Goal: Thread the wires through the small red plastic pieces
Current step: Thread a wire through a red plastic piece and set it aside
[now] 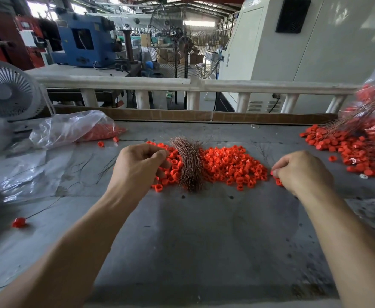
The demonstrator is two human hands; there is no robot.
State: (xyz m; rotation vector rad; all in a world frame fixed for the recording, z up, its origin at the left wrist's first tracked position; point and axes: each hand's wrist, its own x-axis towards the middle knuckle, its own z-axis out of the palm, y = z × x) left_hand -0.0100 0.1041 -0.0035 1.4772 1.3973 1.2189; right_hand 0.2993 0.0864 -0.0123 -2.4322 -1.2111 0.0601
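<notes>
A heap of small red plastic pieces (233, 166) lies in the middle of the grey table (193, 241). Across its left part lies a curved bundle of thin copper wires (188, 163). My left hand (137, 167) hovers at the bundle's left side with fingers curled, thumb and forefinger pressed together; what they hold is too small to tell. My right hand (302, 172) sits at the heap's right edge, fingers curled, pinching a small red piece (272, 172) at the fingertips.
A big pile of red pieces with wires through them (359, 143) spreads at the right, under a plastic bag. A clear bag of red pieces (79, 127) lies at the left by a white fan (6, 90). One wired piece (18, 222) rests near the left edge.
</notes>
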